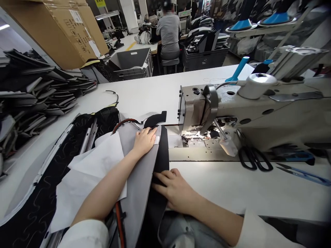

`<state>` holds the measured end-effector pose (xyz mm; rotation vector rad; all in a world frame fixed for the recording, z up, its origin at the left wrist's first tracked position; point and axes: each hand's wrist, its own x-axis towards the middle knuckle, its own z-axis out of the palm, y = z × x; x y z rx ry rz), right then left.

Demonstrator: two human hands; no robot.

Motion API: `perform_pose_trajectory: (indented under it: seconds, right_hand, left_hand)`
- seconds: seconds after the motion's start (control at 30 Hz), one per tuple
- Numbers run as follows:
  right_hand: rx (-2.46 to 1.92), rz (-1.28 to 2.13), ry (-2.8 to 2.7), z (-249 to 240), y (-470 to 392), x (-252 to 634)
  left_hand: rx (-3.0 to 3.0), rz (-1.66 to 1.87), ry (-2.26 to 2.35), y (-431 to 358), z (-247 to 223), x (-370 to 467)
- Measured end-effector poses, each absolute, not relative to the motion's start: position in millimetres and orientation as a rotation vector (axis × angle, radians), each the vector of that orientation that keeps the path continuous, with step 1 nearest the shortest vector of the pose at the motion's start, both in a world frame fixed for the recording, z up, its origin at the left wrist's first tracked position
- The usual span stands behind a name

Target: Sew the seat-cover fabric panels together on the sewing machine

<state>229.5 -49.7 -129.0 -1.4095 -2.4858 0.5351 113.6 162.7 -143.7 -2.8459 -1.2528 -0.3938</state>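
Observation:
A grey padded fabric panel [134, 193] with a black fabric edge strip [162, 151] lies in front of me, left of the sewing machine's lit needle area [193, 139]. My left hand [145, 140] rests on the panel's upper end, fingers nearly flat, beside a small white label [156, 140]. Nearer my body, my right hand [178, 189] grips the black strip at its right edge, with fingers on top and the thumb mostly hidden. White sheets [98, 168] lie under my left forearm. Orange-red piping [119, 220] shows by the grey panel.
The sewing machine head [248, 110] stands at the right, with black scissors [254, 158] and blue thread snips [305, 174] near it. Black quilted fabric [28, 210] covers the left. Stacked pieces [41, 86], a cardboard box [64, 31], a grey crate [134, 60] and a seated person [169, 31] are beyond.

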Motion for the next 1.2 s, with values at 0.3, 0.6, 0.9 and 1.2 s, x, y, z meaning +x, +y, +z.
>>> perform_pose_trajectory:
  seconds: [0.3,0.6,0.9,1.2]
  right_hand:
    - [-1.417,0.25,-2.493,-146,-79,233]
    - [-1.47,0.268,-2.38,-150,-142,237]
    - [-1.355,0.134,-2.383,-156,-125,255]
    - [-1.347,0.18,-2.372,-158,-124,260]
  left_hand:
    - [-2.961,-0.357,-1.325,99,-142,157]
    - [-3.162,-0.705,-1.165,62,-150,178]
    - [-3.18,-0.663,-1.221,51,-150,187]
    - [-3.123,-0.75,-1.295,55,-155,189]
